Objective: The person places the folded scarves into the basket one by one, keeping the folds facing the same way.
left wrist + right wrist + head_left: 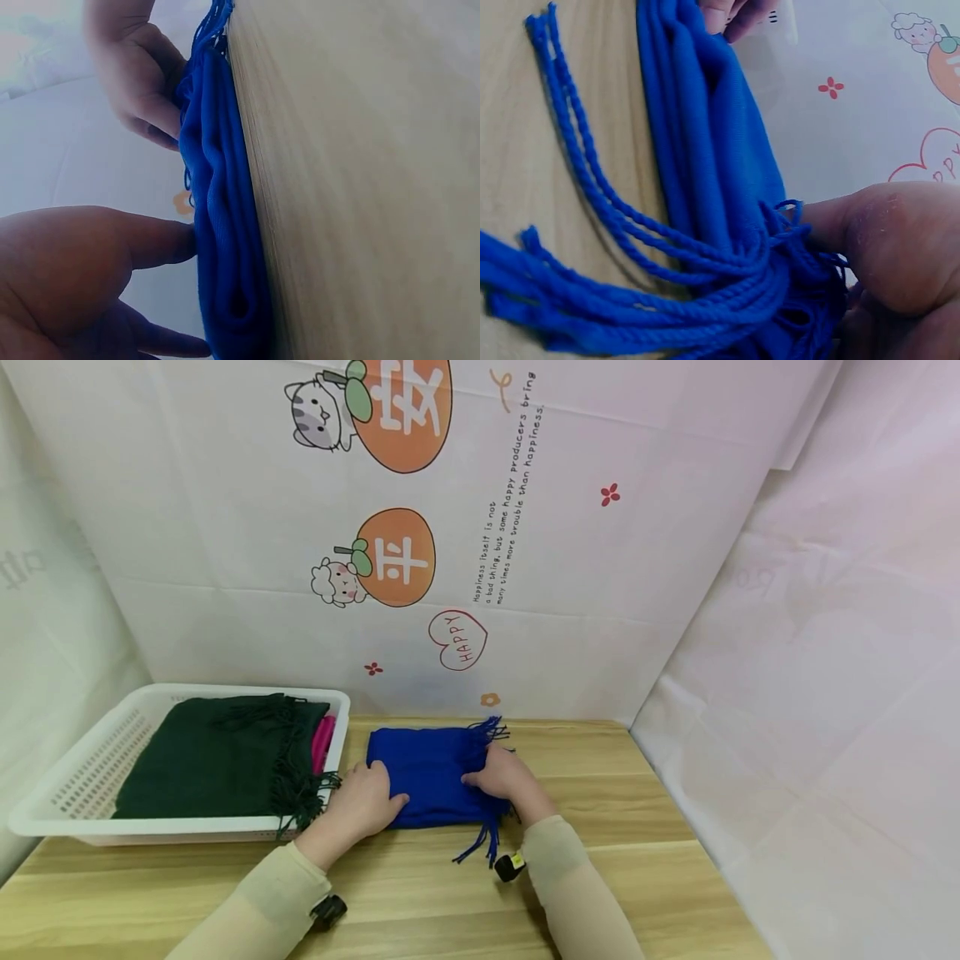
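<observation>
A folded blue scarf (429,777) with long twisted fringe (697,292) at its right end lies on the wooden table. My left hand (363,803) rests on the scarf's left end, thumb and fingers spread and touching its upper face in the left wrist view. At the fringed end, my right hand (504,777) holds the scarf, thumb on top and fingers curled by the fringe. Some strands hang over the front edge onto the table. The right fingertips are partly hidden by fringe in the right wrist view.
Left of the scarf stands a white plastic basket (56,814). In it lies a folded dark green scarf (210,760), its fringe draping over the rim, with a pink cloth (323,743) beside it. A printed white curtain (570,577) rises behind the table (420,902).
</observation>
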Available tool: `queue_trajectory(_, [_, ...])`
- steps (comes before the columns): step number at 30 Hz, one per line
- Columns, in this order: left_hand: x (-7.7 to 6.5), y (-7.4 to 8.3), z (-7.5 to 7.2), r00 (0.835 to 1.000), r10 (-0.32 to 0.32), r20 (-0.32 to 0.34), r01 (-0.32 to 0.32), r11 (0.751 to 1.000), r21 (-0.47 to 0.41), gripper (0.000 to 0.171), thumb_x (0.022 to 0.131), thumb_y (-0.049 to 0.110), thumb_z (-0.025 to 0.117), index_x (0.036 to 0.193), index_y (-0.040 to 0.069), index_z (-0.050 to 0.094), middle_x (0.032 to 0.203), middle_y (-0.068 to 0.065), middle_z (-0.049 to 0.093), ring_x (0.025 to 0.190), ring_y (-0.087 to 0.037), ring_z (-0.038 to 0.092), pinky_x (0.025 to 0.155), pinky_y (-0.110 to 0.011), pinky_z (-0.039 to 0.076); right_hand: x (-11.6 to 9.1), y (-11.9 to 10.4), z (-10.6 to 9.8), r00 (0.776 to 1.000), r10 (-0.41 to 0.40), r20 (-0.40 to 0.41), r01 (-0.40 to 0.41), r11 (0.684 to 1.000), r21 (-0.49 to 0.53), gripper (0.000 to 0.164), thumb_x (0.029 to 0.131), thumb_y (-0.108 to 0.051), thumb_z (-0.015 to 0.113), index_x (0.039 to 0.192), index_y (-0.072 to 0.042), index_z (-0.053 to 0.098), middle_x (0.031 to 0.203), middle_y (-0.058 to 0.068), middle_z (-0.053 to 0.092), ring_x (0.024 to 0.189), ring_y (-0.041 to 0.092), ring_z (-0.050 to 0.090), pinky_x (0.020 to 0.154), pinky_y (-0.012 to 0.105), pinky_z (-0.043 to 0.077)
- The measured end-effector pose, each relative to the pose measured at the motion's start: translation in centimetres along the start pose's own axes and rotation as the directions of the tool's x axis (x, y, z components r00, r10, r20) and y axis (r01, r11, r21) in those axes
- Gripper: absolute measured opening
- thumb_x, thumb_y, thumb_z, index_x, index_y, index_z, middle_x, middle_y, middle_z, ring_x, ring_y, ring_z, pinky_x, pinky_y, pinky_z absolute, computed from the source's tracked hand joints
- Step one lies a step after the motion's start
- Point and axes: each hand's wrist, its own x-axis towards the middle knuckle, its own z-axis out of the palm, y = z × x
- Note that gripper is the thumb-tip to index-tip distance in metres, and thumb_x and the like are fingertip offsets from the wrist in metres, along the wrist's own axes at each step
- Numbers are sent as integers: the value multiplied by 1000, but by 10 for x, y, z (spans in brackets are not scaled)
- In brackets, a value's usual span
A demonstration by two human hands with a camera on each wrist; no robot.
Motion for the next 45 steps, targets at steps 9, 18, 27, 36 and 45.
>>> queue_trajectory(9, [4,-4,1,1000,-16,-8,15,999,-32,75,93,37,74,137,-17,46,123,-33,57,105,-47,63,78,-57,55,2,-3,4,999,30,-17,-30,1000,-2,90,92,-43,76,156,4,33,151,24,48,134,41,52,106,53,46])
queue_trajectory(18, [6,-10,2,1000,-5,-12,4,1000,-21,73,93,38,74,133,-18,50,115,-31,61,95,-43,66,70,-52,57,5,-4,1,1000,-9,9,9,999,-40,85,90,-41,78,153,2,40,150,20,51,132,40,53,106,52,46])
queue_trajectory(27, [7,-11,-1,1000,-2,-5,2,999,-46,65,94,38,72,128,-16,57,122,-30,62,105,-43,63,78,-54,56,6,-8,-1,999,36,-3,-36,999,6,90,91,-47,75,153,5,37,150,25,48,132,43,52,104,54,47])
queue_trajectory(36, [13,-16,1,999,-8,-51,-2,981,-196,36,96,33,71,82,0,65,80,-13,61,74,-29,60,67,-44,52,5,-6,2,998,49,-28,-50,998,-35,85,90,-57,72,145,4,51,138,23,59,112,35,64,92,49,54])
queue_trajectory(45, [16,-17,9,998,-34,-52,18,962,-273,47,96,31,70,109,-14,63,96,-21,64,87,-37,65,75,-49,55,0,-1,6,998,57,-27,-57,998,-27,75,89,-57,74,134,2,61,119,16,68,88,25,64,78,43,53])
